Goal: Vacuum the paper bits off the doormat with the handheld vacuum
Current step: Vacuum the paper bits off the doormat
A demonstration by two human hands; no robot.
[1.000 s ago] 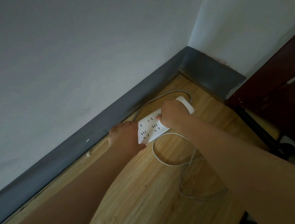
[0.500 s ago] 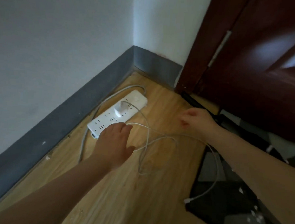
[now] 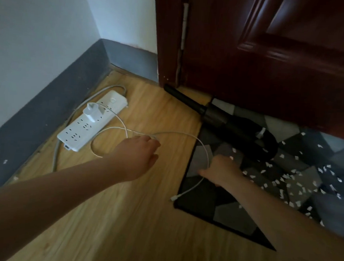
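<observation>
Swung rightward from the wall corner, bringing the doormat (image 3: pixel 218 213), its scattered paper bits (image 3: pixel 283 178) and the black handheld vacuum (image 3: pixel 234 123) by the door into sight. Left hand (image 3: pixel 138 154) lifted off the power strip (image 3: pixel 90 121), now over the white cable (image 3: pixel 175 133) on the floor. Right hand (image 3: pixel 220 172) gone from the charger plug (image 3: pixel 92 112), now down on the doormat at the cable, near its loose end.

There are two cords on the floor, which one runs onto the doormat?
The thin white cable, from the charger in the power strip; its free plug lies on the doormat. The thicker grey cord stays beside the wall.
</observation>
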